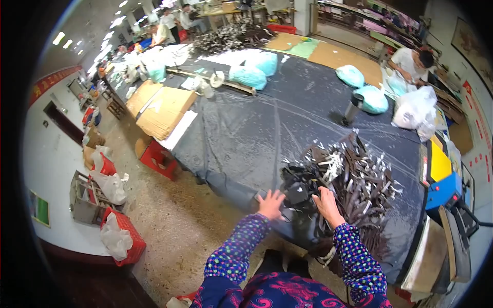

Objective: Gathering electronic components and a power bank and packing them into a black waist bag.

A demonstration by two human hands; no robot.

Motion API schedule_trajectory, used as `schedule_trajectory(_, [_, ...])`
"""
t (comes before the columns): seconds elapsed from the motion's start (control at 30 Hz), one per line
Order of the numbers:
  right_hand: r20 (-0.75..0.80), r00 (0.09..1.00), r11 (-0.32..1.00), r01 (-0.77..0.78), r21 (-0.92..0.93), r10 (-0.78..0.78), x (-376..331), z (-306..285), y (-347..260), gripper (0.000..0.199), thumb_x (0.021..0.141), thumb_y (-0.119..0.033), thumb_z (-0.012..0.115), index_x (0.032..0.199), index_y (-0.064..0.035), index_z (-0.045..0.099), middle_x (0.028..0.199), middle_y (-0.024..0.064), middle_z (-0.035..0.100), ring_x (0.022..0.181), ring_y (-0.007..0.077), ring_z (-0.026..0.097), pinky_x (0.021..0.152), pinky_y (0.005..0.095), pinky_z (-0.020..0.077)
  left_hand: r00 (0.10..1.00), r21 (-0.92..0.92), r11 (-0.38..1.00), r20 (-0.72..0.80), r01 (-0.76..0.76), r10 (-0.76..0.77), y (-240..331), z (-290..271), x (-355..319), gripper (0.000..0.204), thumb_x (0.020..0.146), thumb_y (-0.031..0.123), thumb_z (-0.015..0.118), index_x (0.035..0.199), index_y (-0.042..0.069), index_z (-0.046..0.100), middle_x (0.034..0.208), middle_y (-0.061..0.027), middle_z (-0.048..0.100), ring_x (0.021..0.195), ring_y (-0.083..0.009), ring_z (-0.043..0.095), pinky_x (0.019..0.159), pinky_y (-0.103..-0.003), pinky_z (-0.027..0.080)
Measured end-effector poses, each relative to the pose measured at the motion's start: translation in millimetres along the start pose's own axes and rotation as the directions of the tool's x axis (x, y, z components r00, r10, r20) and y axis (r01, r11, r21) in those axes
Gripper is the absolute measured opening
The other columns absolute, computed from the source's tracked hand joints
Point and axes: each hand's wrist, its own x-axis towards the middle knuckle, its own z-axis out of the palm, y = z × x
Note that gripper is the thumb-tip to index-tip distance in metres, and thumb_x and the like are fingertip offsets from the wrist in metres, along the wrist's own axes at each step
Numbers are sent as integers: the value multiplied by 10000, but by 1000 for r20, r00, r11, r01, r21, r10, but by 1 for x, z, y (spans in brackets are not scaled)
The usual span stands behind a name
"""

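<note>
A heap of dark brown and black strips mixed with white pieces [354,179] lies on the near right part of a long table covered in dark sheeting [257,128]. My left hand [270,204] rests flat with fingers spread on the table's near edge, just left of the heap. My right hand [327,204] reaches into the heap's near edge with fingers curled among the dark pieces; whether it grips one I cannot tell. Both my sleeves are dark blue with coloured dots.
Teal bags [249,76] and white bags [415,108] sit farther along the table, with a dark cylinder [352,109] and flattened cardboard [160,107]. A person in white [411,61] works at the far right. Red crates [126,233] stand on the floor at left. A blue-and-yellow machine [441,177] is on my right.
</note>
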Motion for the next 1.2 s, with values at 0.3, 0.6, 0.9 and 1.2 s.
schedule_trajectory(0.3, [140, 945, 909, -235, -345, 297, 30, 47, -6, 318, 848, -309, 571, 946, -9, 540, 926, 175, 587, 909, 370, 551, 776, 450, 443, 949, 283, 944, -210, -171, 235, -31, 40, -6, 659, 642, 211, 751, 1223, 158, 444, 1254, -64, 455, 1246, -293, 370, 949, -654, 281])
schedule_trajectory(0.6, [64, 971, 884, -183, -430, 232, 29, 75, 19, 386, 860, -402, 524, 782, -45, 648, 789, 131, 638, 792, 328, 604, 718, 482, 437, 979, 40, 981, -61, -190, 192, -42, 15, -7, 655, 690, 92, 635, 1302, 195, 424, 1319, -85, 410, 1277, -330, 318, 949, -728, 189])
schedule_trajectory(0.9, [229, 813, 844, -524, -116, 536, 65, 72, 14, 407, 805, -407, 586, 807, -6, 649, 823, 229, 642, 810, 400, 615, 728, 469, 478, 259, -43, 657, -937, -752, 236, 10, -416, -4, 723, 682, -51, 620, 1352, 68, 372, 1198, -133, 558, 1121, -244, 532, 978, -321, 403])
schedule_trajectory(1.2, [289, 878, 901, -284, -328, 382, 73, 75, -45, 378, 828, -339, 549, 844, 38, 566, 865, 234, 612, 805, 406, 609, 718, 469, 496, 890, -360, 817, -112, -450, 441, -78, -67, 39, 708, 670, 120, 628, 1315, 74, 339, 1263, -158, 460, 1230, -339, 385, 990, -474, 284])
